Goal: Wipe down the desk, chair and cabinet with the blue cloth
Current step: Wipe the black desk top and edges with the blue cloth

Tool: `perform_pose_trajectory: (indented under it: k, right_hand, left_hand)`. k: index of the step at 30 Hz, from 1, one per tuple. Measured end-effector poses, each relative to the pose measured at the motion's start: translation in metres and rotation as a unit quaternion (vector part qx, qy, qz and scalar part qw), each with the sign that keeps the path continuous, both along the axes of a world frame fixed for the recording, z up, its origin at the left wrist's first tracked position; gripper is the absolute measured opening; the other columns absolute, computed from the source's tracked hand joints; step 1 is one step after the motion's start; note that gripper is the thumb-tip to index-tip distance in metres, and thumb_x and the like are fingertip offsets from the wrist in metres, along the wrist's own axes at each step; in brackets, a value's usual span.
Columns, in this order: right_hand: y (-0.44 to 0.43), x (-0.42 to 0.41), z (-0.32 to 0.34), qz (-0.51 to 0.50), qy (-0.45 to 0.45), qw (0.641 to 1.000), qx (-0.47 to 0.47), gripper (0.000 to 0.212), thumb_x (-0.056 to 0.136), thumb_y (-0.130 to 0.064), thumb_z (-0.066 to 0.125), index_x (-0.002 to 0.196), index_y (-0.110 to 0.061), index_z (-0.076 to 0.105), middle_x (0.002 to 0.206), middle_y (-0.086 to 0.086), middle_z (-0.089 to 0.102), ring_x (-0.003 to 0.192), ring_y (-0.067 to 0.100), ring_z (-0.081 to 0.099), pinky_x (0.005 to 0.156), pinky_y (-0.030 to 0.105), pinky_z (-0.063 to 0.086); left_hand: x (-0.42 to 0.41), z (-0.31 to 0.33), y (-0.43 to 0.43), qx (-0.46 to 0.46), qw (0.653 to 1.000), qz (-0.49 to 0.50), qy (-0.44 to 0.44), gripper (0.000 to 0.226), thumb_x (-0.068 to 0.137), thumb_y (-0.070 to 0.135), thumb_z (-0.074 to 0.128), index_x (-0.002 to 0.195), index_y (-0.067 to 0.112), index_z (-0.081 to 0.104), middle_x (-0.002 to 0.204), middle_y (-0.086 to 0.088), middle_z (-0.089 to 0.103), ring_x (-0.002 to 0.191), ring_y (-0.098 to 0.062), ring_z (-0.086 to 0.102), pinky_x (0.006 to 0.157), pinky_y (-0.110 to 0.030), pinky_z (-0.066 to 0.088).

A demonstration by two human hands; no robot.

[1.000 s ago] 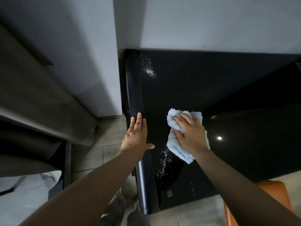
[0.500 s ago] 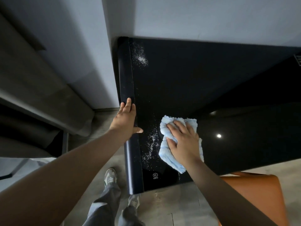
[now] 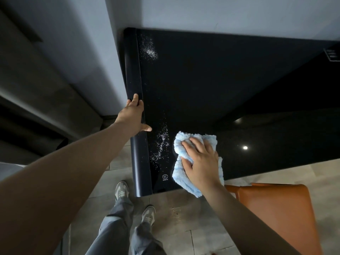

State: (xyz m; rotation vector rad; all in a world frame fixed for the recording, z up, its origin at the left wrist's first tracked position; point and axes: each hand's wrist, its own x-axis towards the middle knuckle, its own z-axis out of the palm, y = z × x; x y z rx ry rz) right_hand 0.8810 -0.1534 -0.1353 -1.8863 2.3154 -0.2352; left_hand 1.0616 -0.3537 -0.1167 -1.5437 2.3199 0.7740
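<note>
Beneath flat-fingered right grip, blue cloth is pressed on counter; left grip laid flat. Specks leftward judged due next.

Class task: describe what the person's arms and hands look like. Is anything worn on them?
Both are bare. The left hand and right hand wear no gloves, and no rings show on the visible fingers. No watch or bracelet shows at either wrist. The left forearm and right forearm are uncovered as far as the frame edge; no sleeve is in view.
</note>
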Motion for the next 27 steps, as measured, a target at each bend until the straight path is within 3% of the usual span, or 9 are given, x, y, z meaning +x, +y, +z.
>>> perform_pose_trajectory:
  k: [12, 18, 20, 23, 27]
  right_hand:
    - [0.043, 0.003, 0.001, 0.010, 0.004, 1.000, 0.021, 0.048, 0.083, -0.041, 0.045, 0.127, -0.028, 0.057, 0.135, -0.006, 0.052, 0.119, 0.028, 0.051, 0.079, 0.049, 0.051]
    - [0.064, -0.003, 0.005, 0.019, -0.016, 0.999, 0.023, 0.050, 0.074, -0.017, 0.072, 0.122, -0.025, 0.062, 0.126, -0.006, 0.058, 0.110, 0.027, 0.056, 0.080, 0.044, 0.054]
    - [0.070, -0.008, 0.008, 0.027, -0.033, 0.999, 0.013, 0.044, 0.076, -0.015, 0.063, 0.120, -0.024, 0.063, 0.122, -0.006, 0.060, 0.106, 0.026, 0.058, 0.084, 0.044, 0.054]
    - [0.066, -0.018, 0.021, 0.000, -0.046, 0.999, 0.004, 0.046, 0.082, -0.022, 0.041, 0.122, -0.023, 0.063, 0.124, -0.006, 0.060, 0.106, 0.024, 0.058, 0.094, 0.031, 0.045]
    - [0.034, -0.026, 0.039, -0.032, -0.050, 0.998, -0.005, 0.048, 0.088, -0.028, 0.035, 0.129, -0.024, 0.059, 0.132, -0.006, 0.056, 0.115, 0.019, 0.052, 0.099, 0.022, 0.033]
  left_hand:
    - [0.001, 0.003, 0.001, -0.012, 1.000, -0.014, -0.005, 0.110, 0.076, 0.049, 0.072, 0.152, 0.007, 0.005, 0.160, -0.010, -0.011, 0.147, -0.033, 0.002, 0.115, -0.046, 0.026]
    - [0.001, 0.003, 0.002, -0.014, 1.000, -0.015, -0.007, 0.110, 0.075, 0.049, 0.073, 0.152, 0.006, 0.006, 0.160, -0.011, -0.010, 0.147, -0.034, 0.004, 0.115, -0.046, 0.026]
    - [0.001, 0.003, 0.002, -0.013, 1.000, -0.015, -0.005, 0.111, 0.075, 0.050, 0.073, 0.152, 0.006, 0.007, 0.160, -0.011, -0.010, 0.147, -0.034, 0.003, 0.115, -0.047, 0.026]
    - [0.001, 0.003, 0.002, -0.010, 1.000, -0.012, -0.005, 0.111, 0.075, 0.049, 0.073, 0.152, 0.006, 0.007, 0.160, -0.009, -0.011, 0.147, -0.033, 0.002, 0.114, -0.047, 0.028]
    - [0.000, 0.005, 0.002, -0.008, 1.000, -0.011, -0.011, 0.110, 0.075, 0.050, 0.072, 0.152, 0.007, 0.006, 0.160, -0.008, -0.013, 0.147, -0.033, 0.001, 0.113, -0.047, 0.030]
